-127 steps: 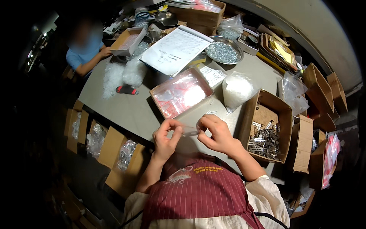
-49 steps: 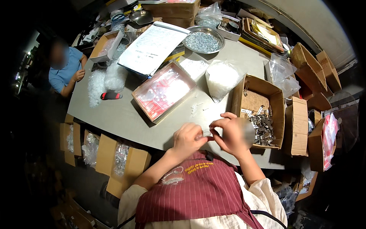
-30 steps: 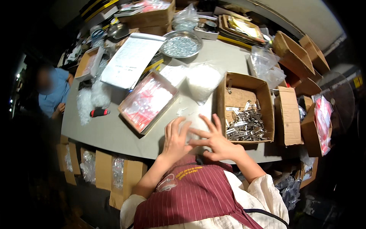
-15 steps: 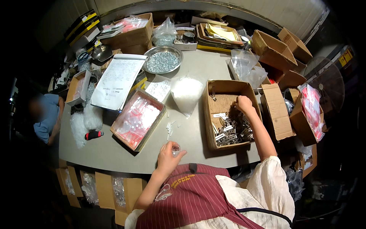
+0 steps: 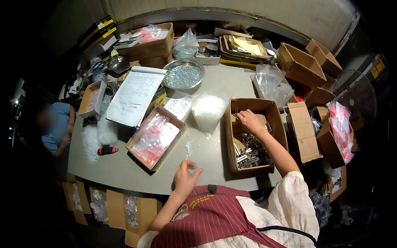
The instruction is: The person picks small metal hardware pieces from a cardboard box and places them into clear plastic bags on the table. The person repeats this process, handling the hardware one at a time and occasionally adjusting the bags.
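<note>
Left hand: the bare left hand [image 5: 185,177], above the near edge of the grey tabletop [image 5: 211,165]; fingers half curled around a small transparent piece [image 5: 191,167], thumb standing apart from them.
Right hand: the bare right hand [image 5: 249,122], reaching into the brown open cardboard box [image 5: 280,130] near its far left corner; fingers drawn together, whether gripping anything cannot be told.
Metal clips: silvery, slender metal clips [image 5: 247,156], heaped in the near part of the cardboard box, partly below the right forearm.
White pieces: small white slender pieces [image 5: 189,148], scattered on the tabletop beyond the left hand.
Bag: clear plastic bag with white contents [image 5: 207,113], just left of the cardboard box.
</note>
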Available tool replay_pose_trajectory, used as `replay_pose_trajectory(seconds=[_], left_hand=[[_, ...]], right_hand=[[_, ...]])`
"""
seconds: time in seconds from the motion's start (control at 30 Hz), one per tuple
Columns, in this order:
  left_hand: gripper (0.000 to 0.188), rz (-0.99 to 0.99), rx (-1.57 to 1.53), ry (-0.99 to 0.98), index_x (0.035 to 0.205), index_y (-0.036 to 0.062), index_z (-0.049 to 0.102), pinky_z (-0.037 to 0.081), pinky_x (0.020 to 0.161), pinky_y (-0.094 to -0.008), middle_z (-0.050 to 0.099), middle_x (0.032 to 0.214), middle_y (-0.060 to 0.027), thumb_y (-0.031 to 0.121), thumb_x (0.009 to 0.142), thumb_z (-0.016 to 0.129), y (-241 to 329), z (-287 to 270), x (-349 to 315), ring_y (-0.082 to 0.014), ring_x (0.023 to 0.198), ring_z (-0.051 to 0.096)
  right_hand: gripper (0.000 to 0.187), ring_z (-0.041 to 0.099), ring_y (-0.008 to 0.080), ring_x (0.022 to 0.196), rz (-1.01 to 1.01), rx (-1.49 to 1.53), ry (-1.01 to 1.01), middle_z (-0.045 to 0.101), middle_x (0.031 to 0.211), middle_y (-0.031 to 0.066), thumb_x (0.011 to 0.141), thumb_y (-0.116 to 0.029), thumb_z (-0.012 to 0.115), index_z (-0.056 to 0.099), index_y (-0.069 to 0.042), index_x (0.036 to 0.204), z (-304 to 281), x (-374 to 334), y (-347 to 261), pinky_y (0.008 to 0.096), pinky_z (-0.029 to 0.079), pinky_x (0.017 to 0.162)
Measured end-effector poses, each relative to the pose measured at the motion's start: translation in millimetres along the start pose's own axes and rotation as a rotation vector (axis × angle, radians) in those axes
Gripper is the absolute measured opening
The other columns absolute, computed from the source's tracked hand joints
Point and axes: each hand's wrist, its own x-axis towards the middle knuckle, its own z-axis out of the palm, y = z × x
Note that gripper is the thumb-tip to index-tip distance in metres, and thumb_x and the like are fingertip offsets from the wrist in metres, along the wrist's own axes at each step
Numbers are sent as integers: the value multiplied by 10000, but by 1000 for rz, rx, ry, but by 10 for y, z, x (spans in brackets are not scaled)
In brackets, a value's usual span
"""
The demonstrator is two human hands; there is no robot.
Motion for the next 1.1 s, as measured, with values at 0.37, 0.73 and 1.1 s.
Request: replay_pose_trajectory(seconds=[0.37, 0.73, 1.1], left_hand=[[365, -26, -49, 8, 1025, 28, 561, 530, 814, -384, 675, 958, -124, 168, 810, 821, 7, 21, -41, -289, 924, 675], [310, -35, -27, -50, 997, 35, 594, 535, 798, -401, 690, 930, -136, 181, 822, 804, -2, 38, -59, -306, 901, 685], [279, -54, -50, -90, 980, 32, 600, 544, 754, -390, 696, 899, -143, 167, 833, 795, 27, 54, -116, -304, 862, 699]], right_hand=[[107, 621, 264, 933, -119, 15, -73, 617, 918, 84, 854, -131, 544, 588, -85, 940, 240, -28, 11, 392, 452, 906], [222, 648, 256, 958, 19, 44, -147, 658, 952, 85, 805, -167, 618, 627, -100, 1017, 301, 2, 129, 410, 436, 940], [449, 659, 262, 979, 284, 264, -47, 701, 1002, 91, 717, -170, 711, 676, -105, 1160, -109, 17, 92, 380, 441, 905]])
